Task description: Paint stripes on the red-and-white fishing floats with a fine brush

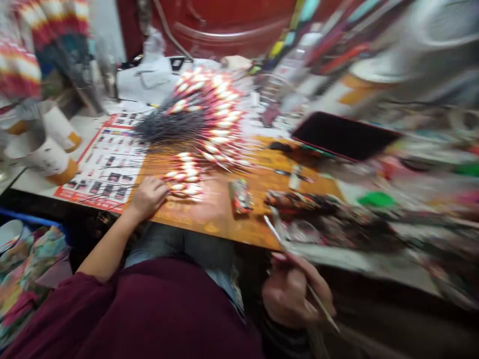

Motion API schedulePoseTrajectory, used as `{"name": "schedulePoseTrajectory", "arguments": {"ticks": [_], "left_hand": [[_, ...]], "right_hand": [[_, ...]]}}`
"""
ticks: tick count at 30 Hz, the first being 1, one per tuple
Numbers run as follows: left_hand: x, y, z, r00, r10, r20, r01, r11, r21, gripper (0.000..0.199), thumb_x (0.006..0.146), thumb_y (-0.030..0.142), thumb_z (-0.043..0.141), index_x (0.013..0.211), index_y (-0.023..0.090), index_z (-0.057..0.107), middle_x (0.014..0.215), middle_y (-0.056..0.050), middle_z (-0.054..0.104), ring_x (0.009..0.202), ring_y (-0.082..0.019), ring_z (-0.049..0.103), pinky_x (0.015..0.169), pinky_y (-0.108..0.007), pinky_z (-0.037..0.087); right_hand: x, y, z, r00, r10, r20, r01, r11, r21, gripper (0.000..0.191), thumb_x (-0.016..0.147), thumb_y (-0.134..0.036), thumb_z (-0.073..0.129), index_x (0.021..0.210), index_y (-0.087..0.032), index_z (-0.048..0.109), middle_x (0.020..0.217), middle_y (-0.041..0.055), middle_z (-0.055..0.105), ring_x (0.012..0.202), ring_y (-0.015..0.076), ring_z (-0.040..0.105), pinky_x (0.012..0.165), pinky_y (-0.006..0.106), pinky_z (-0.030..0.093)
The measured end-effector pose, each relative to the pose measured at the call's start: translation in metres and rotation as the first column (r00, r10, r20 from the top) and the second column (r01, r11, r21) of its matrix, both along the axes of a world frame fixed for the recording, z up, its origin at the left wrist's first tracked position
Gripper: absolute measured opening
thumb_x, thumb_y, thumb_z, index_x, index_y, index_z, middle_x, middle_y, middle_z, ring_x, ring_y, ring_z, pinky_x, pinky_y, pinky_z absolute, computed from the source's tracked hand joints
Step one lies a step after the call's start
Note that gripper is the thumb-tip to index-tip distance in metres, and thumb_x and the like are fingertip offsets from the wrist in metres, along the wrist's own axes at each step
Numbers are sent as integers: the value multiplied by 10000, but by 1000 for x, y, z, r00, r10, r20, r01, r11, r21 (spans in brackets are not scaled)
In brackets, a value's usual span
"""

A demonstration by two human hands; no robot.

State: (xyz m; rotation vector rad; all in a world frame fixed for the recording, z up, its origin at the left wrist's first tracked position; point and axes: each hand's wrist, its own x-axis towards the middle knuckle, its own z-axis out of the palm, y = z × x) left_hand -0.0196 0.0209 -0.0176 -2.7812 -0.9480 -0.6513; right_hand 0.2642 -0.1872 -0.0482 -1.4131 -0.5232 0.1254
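My left hand [150,196] rests at the front edge of the board, fingers curled in at the near end of a small row of fishing floats [187,175]. These have white, yellow and red bodies on thin dark stems. Behind them a large heap of similar floats [220,112] lies with its dark stems to the left. Low on the right, in front of the table edge, my right hand [295,294] is closed around a thin pale stick [272,228]. It slants with its white end up towards the table; blur hides whether it is a brush.
A printed sheet [112,164] and paper cups [47,157] lie to the left. Right of the floats are a small packet [240,197], a dark-stained roll [303,202] and a black phone-like slab [342,134]. Blurred clutter fills the right side. More float bundles [56,30] stand back left.
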Motion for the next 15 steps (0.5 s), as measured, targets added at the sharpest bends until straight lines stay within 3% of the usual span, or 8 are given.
{"name": "schedulePoseTrajectory", "arguments": {"ticks": [2, 6, 8, 12, 15], "left_hand": [[-1, 5, 5, 999, -28, 33, 27, 999, 22, 261, 1118, 304, 528, 1031, 194, 749, 980, -116, 748, 945, -268, 639, 867, -410, 472], [1, 13, 17, 991, -121, 54, 114, 986, 123, 182, 1082, 299, 609, 989, 217, 742, 894, -69, 750, 842, -259, 611, 827, -393, 448], [4, 18, 21, 988, -152, 25, 147, 978, 151, 165, 1077, 314, 634, 996, 221, 743, 886, -53, 755, 832, -248, 608, 810, -374, 439], [18, 33, 18, 956, -271, 109, 232, 931, 281, 162, 1019, 415, 739, 949, 269, 744, 794, 57, 742, 721, -178, 591, 729, -289, 410], [33, 40, 10, 933, -279, 228, 208, 933, 293, 186, 927, 474, 806, 879, 305, 746, 762, 103, 740, 674, -156, 600, 695, -255, 390]], "right_hand": [[18, -8, -1, 982, -135, 133, 129, 990, 53, 122, 837, -554, 692, 819, -544, 813, 686, 5, 726, 579, 334, 683, 483, 587, 556], [59, -28, 6, 968, -175, 178, 151, 979, 140, 147, 864, -434, 708, 905, -353, 824, 710, -4, 750, 562, 206, 677, 475, 359, 531], [79, -42, 13, 950, -227, 213, 201, 970, 137, 173, 891, -419, 708, 955, -289, 803, 735, 0, 753, 594, 174, 695, 517, 308, 548], [116, -66, 30, 872, -364, 326, 352, 931, 99, 216, 965, -471, 631, 984, -300, 761, 779, 11, 744, 631, 175, 698, 584, 328, 580], [143, -73, 42, 810, -443, 384, 443, 891, 94, 251, 1013, -503, 569, 994, -324, 744, 795, 14, 732, 654, 183, 706, 614, 348, 594]]}}
